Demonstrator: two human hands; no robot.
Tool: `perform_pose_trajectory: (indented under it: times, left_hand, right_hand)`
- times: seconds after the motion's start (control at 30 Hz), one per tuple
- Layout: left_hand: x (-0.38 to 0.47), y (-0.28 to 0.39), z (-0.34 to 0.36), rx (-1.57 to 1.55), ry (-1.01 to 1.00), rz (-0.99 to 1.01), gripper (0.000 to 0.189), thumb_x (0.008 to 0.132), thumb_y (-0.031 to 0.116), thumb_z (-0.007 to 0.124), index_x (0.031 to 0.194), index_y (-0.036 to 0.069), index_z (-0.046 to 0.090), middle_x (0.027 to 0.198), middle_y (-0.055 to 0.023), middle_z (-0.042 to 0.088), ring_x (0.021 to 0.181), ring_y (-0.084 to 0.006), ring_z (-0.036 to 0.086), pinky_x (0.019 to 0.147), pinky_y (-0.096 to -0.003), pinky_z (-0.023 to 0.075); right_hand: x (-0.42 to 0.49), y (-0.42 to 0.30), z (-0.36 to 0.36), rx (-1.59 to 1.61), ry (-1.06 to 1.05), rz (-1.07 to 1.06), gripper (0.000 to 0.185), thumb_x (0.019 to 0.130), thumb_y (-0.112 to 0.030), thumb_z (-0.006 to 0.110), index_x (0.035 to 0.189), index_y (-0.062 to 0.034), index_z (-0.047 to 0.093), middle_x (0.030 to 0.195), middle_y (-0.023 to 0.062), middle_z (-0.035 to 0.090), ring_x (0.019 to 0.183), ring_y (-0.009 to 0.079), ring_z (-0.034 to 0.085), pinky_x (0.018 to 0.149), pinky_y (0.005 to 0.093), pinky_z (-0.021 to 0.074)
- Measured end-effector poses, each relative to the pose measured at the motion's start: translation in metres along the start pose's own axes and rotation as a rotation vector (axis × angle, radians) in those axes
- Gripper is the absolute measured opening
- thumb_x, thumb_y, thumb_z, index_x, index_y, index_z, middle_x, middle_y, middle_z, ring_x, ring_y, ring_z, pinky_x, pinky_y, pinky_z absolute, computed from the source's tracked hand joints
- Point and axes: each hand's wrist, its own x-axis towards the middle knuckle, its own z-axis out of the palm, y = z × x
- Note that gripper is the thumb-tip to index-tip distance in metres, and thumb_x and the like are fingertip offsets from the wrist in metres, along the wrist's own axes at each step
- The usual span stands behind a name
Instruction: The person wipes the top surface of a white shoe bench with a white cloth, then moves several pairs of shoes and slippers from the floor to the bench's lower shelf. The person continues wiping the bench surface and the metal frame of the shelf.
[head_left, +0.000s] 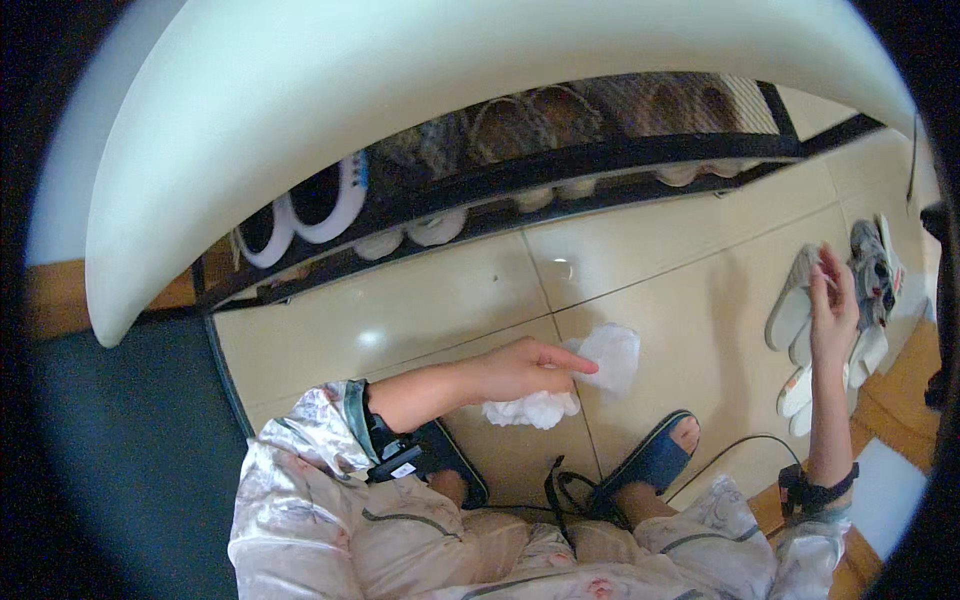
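My left hand (525, 371) grips a crumpled white tissue or wipe (534, 410), its index finger pointing right. Part of the same white sheet, or a second one (611, 356), spreads beyond the fingertips above the tiled floor (465, 300). Out to the right, my right hand (834, 304) is raised with fingers bent towards the thumb. Something small and pale may sit between them; it is too small to tell. Behind that hand lie a white slipper (784, 322), grey patterned footwear (870, 274) and another pale pair (795, 394).
A black shoe rack (622, 154) holding several shoes stands ahead. A large pale curved surface (450, 60) covers the top of the view. A dark mat or panel (142, 435) is at left. Near my blue slipper (649, 454), a black cord (562, 484) lies on the floor.
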Motion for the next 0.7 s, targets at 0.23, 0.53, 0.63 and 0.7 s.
perform_pose_trajectory:
  times: [0.23,0.53,0.63,0.7]
  left_hand:
    - [-0.058,-0.026,-0.012,0.002,0.083,0.072,0.043,0.084,0.015,0.052,0.127,0.013,0.051,0.084,0.0054,0.055,0.072,-0.0022,0.047,0.062,-0.0194,0.0407]
    - [-0.11,-0.084,-0.043,-0.141,0.075,0.28,0.041,0.084,0.014,0.052,0.125,0.014,0.053,0.092,0.0022,0.058,0.076,-0.0039,0.049,0.067,-0.0202,0.0425]
    - [-0.117,-0.074,-0.039,-0.158,0.099,0.325,0.044,0.085,0.021,0.054,0.129,0.015,0.049,0.085,0.0041,0.057,0.072,-0.0044,0.049,0.064,-0.0207,0.0413]
    - [-0.114,-0.062,-0.031,-0.161,0.085,0.34,0.046,0.086,0.024,0.055,0.13,0.016,0.047,0.083,0.0046,0.058,0.072,-0.0049,0.049,0.064,-0.021,0.0409]
  right_hand:
    - [-0.011,-0.233,0.156,0.123,-0.542,-0.81,0.022,0.076,-0.006,0.064,0.097,-0.0017,0.062,0.092,0.0149,0.062,0.086,0.0263,0.059,0.074,0.034,0.0465]
    - [0.018,-0.298,0.309,-0.327,-0.238,-1.036,0.02,0.078,-0.014,0.064,0.093,-0.0005,0.062,0.08,0.0157,0.062,0.077,0.0267,0.061,0.068,0.0348,0.0475]
    - [0.037,-0.295,0.316,-0.36,-0.239,-1.012,0.02,0.078,-0.014,0.064,0.092,-0.0003,0.062,0.079,0.0158,0.062,0.076,0.0268,0.061,0.067,0.0346,0.0476]
    - [0.047,-0.293,0.312,-0.364,-0.251,-0.999,0.02,0.078,-0.015,0.064,0.091,-0.0002,0.062,0.079,0.0158,0.062,0.075,0.0268,0.061,0.066,0.0344,0.0477]
